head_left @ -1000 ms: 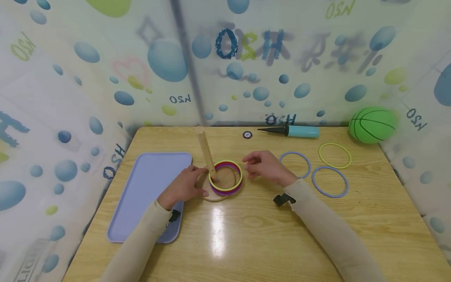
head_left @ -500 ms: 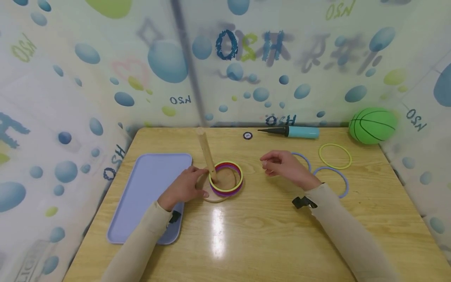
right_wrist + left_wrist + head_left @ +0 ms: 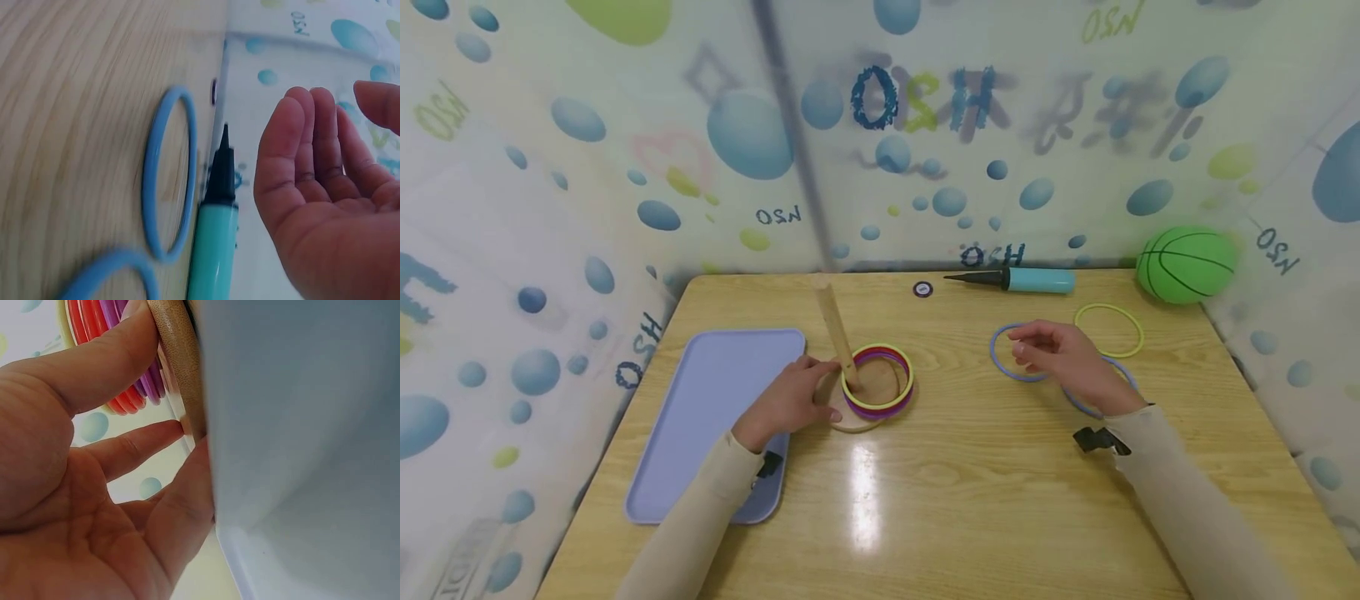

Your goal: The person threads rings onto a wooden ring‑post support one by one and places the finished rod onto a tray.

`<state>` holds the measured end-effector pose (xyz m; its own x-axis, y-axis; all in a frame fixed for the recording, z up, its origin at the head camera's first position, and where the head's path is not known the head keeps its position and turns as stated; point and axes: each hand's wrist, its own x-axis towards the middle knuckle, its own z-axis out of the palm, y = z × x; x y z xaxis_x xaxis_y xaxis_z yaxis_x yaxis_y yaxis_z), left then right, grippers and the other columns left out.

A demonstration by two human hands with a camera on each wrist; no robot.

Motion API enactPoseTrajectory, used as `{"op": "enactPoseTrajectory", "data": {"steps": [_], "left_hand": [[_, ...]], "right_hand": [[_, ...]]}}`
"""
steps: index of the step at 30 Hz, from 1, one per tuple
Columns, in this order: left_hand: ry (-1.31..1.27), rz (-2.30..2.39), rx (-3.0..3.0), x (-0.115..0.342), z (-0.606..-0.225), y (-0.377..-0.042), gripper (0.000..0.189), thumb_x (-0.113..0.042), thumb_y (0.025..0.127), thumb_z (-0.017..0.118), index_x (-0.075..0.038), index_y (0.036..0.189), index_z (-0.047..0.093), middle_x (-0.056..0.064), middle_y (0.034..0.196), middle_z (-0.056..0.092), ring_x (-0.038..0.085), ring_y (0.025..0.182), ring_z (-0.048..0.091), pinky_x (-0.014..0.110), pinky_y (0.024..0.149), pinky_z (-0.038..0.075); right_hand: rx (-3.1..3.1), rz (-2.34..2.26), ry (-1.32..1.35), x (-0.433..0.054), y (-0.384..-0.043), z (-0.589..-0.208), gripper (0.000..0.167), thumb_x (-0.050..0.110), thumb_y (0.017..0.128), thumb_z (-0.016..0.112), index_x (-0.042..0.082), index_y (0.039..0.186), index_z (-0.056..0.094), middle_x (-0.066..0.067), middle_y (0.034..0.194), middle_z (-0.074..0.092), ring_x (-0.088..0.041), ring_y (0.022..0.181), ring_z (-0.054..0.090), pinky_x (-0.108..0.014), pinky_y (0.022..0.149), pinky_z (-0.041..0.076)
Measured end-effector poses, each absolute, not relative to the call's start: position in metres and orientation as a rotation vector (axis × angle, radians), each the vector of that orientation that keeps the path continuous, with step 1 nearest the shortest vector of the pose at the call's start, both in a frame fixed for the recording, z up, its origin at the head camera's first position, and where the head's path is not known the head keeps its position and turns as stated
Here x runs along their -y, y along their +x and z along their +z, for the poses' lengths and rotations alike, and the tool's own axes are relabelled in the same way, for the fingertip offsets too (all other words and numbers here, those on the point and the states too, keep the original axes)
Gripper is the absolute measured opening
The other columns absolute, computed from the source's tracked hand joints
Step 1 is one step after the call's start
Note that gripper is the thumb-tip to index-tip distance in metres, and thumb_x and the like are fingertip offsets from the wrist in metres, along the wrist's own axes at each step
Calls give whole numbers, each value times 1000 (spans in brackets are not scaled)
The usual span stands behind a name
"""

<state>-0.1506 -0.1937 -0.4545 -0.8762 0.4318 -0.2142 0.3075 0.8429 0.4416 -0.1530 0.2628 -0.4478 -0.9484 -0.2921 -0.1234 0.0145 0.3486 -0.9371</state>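
A wooden stand has a round base [image 3: 853, 427] and an upright post [image 3: 834, 325]. A stack of rings [image 3: 895, 407], yellow on top with red and purple below, sits round the post on the base. My left hand [image 3: 784, 406] holds the base at its left edge, thumb at the near side and fingers at the far side; the base's rim [image 3: 181, 356] shows between them in the left wrist view. My right hand [image 3: 1067, 358] is empty, its fingers loosely bent, over a blue ring [image 3: 995, 358] and partly hiding another blue ring [image 3: 1078, 405].
A lilac tray [image 3: 700, 417] lies left of the stand, under my left forearm. Toward the back are a small dark disc [image 3: 922, 289], a turquoise hand pump [image 3: 1037, 280], a yellow ring [image 3: 1077, 325] and a green ball [image 3: 1186, 265]. A patterned curtain [image 3: 947, 167] rises behind the table.
My right hand has moved away from the stacked rings, rightward to the loose blue rings. The left hand keeps its place at the base.
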Motion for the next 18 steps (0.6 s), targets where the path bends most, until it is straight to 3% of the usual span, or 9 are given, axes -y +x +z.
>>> {"op": "enactPoseTrajectory", "data": {"steps": [6, 10, 18], "left_hand": [[550, 579, -2710, 194, -455, -151, 82, -33, 88, 89, -7, 156, 52, 20, 140, 58, 39, 129, 54, 56, 108, 47], [547, 579, -2708, 195, -456, -151, 81, -34, 88, 88, -8, 156, 52, 19, 140, 58, 38, 129, 54, 56, 108, 48], [551, 588, -2711, 194, -456, -151, 80, -34, 88, 89, -7, 155, 53, 20, 139, 58, 38, 127, 55, 56, 106, 48]], "right_hand": [[-2486, -1596, -215, -295, -156, -451, 45, 30, 107, 66, -3, 137, 62, -8, 113, 74, -20, 99, 73, -35, 83, 63], [-2563, -1572, -165, -315, -161, -455, 45, 27, 107, 65, -3, 140, 61, 2, 114, 73, -11, 97, 73, -30, 83, 63], [-2678, -1491, -78, -351, -170, -461, 53, 36, 108, 62, 0, 146, 57, -7, 128, 68, 1, 102, 69, -21, 85, 60]]}}
